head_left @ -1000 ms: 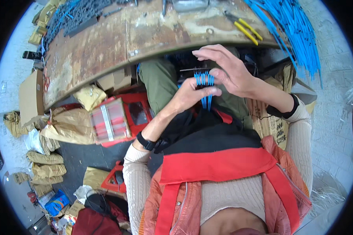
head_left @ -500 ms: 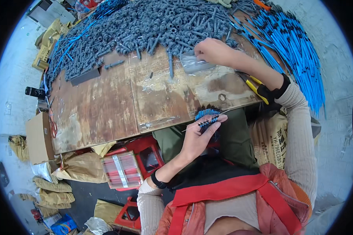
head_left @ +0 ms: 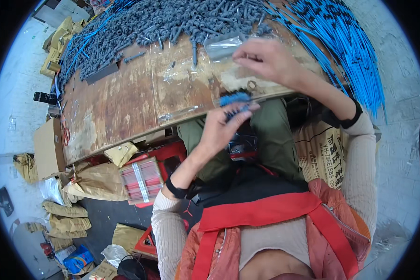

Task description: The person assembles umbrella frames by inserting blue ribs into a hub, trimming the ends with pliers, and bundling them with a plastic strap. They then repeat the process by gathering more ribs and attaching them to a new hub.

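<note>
1. By the table (head_left: 112, 107) edge, the left hand (head_left: 219, 130) clasps blue rods (head_left: 235, 99), long axis blurred.
2. They lie bodyward and left of the half-curled right hand (head_left: 270, 59); whether it holds anything, I can't tell.

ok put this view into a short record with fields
left hand: grips a blurred bundle of blue and black pieces
right hand: curled by a clear flat plastic packet, contact unclear
worktop: worn brown wooden table
far side: heap of dark grey plastic parts
far right: long thin blue strips with black ends
below left: crumpled brown paper sack
</note>
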Demonstrator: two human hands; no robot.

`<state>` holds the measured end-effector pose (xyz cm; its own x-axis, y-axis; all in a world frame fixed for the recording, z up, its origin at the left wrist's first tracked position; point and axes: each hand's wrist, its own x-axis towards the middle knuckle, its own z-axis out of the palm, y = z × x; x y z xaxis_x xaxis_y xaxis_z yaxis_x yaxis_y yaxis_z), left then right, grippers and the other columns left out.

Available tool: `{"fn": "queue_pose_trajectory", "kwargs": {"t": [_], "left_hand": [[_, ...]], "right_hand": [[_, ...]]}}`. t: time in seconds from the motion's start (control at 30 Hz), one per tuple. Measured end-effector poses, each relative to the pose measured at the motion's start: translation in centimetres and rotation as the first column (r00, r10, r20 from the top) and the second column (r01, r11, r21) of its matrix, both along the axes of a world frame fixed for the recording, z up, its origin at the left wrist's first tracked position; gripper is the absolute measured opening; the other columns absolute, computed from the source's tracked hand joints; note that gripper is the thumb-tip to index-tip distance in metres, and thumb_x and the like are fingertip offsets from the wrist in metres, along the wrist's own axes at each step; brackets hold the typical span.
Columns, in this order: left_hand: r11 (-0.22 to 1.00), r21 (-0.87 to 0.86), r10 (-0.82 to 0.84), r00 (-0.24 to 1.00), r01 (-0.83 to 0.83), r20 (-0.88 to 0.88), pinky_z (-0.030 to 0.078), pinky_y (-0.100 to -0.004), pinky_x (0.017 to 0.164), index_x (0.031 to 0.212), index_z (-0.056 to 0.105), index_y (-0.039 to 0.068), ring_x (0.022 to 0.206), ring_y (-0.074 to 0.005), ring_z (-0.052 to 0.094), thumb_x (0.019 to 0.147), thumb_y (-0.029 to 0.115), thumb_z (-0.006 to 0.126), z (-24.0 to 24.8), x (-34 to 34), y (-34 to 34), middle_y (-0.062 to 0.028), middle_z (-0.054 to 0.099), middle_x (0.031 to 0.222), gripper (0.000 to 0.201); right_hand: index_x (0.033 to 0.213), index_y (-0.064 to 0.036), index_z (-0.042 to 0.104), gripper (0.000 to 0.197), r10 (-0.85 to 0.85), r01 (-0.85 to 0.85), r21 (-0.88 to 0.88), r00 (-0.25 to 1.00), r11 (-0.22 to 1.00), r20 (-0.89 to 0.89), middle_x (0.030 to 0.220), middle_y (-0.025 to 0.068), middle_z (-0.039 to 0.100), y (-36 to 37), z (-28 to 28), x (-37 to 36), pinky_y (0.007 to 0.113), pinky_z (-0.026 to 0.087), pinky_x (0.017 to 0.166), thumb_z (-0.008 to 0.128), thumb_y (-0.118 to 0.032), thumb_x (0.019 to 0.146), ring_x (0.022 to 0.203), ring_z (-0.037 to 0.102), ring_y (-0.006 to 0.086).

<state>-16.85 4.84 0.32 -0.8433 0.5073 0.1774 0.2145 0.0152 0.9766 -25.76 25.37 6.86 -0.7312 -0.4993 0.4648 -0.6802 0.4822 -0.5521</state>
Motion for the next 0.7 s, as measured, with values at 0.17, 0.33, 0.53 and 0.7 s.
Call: {"fn": "queue_pose_trajectory", "kwargs": {"t": [0.17, 0.33, 0.53, 0.7], "left_hand": [[0.982, 0.189, 0.009, 0.992, -0.032, 0.122, 0.046, -0.0285, 0.094, 0.113, 0.066, -0.001, 0.106, -0.0127, 0.06, 0.095, 0.007, 0.057, -1.4, 0.2, -0.1, -0.0062, 0.068, 0.113, 0.021], [0.97, 0.243, 0.001, 0.998, -0.017, 0.065, 0.045, -0.0288, 0.095, 0.113, 0.066, -0.003, 0.107, -0.014, 0.06, 0.096, 0.005, 0.056, -1.9, -0.1, -0.2, -0.0077, 0.068, 0.114, 0.021], [0.967, 0.251, 0.016, 0.998, -0.032, 0.064, 0.046, -0.0295, 0.095, 0.113, 0.065, -0.003, 0.108, -0.0149, 0.06, 0.096, 0.004, 0.055, -1.8, -0.2, -0.1, -0.009, 0.067, 0.114, 0.021], [0.967, 0.254, 0.022, 0.998, -0.035, 0.051, 0.046, -0.0297, 0.095, 0.112, 0.066, -0.003, 0.108, -0.0152, 0.06, 0.096, 0.004, 0.056, -1.9, -0.2, -0.1, -0.0095, 0.068, 0.113, 0.02]], "right_hand": [[0.104, -0.0042, 0.067, 0.02, -0.014, 0.014, 0.021, 1.0, 1.0, 0.009, 0.083, 0.0072, 0.059, 0.8, 1.1, 6.9, 0.029, 0.046, 0.059, 0.065, -0.005, 0.084, 0.067, 0.058, 0.0185], [0.11, -0.0062, 0.067, 0.027, -0.031, 0.033, 0.027, 0.997, 0.999, -0.065, 0.082, 0.0072, 0.058, 0.9, 0.8, 8.4, 0.031, 0.044, 0.058, 0.065, -0.003, 0.084, 0.067, 0.057, 0.0192], [0.124, -0.0103, 0.062, 0.039, -0.029, 0.037, 0.09, 0.996, 0.995, -0.088, 0.081, 0.0084, 0.054, 0.3, 0.3, 9.0, 0.033, 0.043, 0.061, 0.061, -0.003, 0.086, 0.069, 0.055, 0.0224], [0.129, -0.0114, 0.059, 0.042, -0.029, 0.034, 0.131, 0.999, 0.991, -0.037, 0.082, 0.0085, 0.053, 0.4, 0.6, 9.0, 0.035, 0.043, 0.064, 0.059, -0.003, 0.088, 0.072, 0.054, 0.0234]]}}
